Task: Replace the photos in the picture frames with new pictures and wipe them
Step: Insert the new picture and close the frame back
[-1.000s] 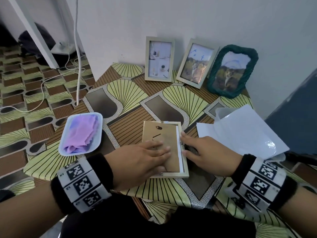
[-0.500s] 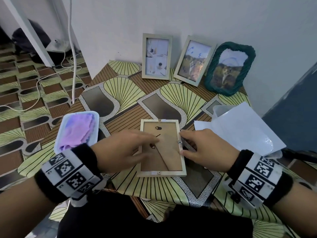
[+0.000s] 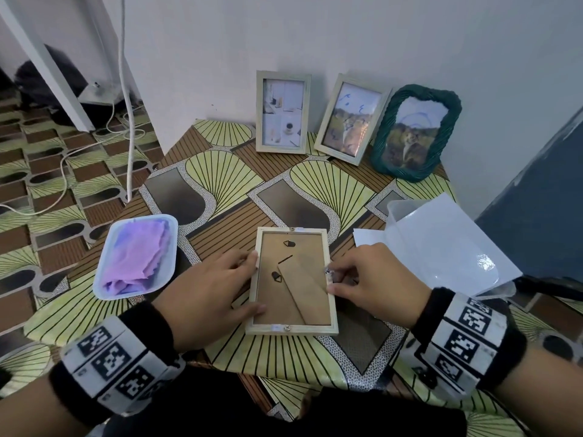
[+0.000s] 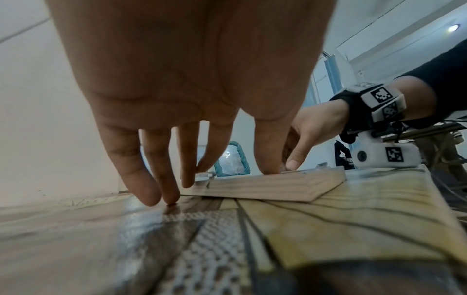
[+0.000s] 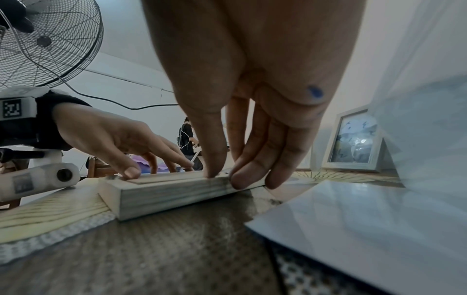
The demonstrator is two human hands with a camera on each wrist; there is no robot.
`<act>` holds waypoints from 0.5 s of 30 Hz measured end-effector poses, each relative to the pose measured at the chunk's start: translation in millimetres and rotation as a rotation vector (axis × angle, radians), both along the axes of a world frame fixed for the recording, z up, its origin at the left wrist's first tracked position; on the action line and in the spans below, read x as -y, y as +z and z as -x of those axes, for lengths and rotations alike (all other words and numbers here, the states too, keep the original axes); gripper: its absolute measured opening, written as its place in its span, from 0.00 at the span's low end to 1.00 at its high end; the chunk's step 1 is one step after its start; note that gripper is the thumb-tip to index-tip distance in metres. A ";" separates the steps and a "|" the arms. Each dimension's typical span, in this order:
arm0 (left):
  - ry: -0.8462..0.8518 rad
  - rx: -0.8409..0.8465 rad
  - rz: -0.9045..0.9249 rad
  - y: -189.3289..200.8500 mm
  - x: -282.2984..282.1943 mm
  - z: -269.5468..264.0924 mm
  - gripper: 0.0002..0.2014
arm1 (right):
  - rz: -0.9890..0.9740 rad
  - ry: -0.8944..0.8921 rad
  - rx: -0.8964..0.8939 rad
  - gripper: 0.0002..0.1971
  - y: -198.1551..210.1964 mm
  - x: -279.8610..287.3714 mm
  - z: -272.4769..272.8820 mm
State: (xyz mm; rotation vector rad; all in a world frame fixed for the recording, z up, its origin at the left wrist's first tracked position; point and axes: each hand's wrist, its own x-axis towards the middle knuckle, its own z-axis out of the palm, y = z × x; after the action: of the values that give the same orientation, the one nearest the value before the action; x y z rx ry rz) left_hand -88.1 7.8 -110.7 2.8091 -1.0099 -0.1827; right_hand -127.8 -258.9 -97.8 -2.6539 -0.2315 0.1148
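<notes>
Pale wooden picture frame face-down on tabletop, brown backing up; my left hand flat steadying its left edge, right hand fingers pinching its right-edge tab; next: turn tabs to lock backing, likely.

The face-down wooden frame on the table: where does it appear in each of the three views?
Head: face-down wooden frame, lower centre, between both hands.
Left wrist: centre right, seen edge-on, under the fingertips.
Right wrist: centre left, pale side wall towards the camera.
Shared landmark: the patterned tablecloth under it.
</notes>
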 end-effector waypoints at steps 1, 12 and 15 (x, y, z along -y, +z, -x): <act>-0.001 0.006 0.001 -1.3 -0.3 0.0 0.41 | 0.003 0.000 0.000 0.08 0.3 -0.2 -0.2; -0.031 -0.103 -0.018 -2.8 -3.2 -8.8 0.37 | 0.016 -0.011 0.011 0.08 1.2 -0.1 -4.7; -0.024 -0.119 -0.001 -2.8 -4.4 -10.9 0.40 | -0.032 0.002 0.024 0.10 3.5 2.1 -8.9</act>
State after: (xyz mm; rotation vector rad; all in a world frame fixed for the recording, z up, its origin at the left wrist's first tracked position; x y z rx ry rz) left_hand -77.2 12.3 -113.5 2.7511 -1.0166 -0.3485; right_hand -118.9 -261.0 -94.3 -2.6249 -0.2415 0.0797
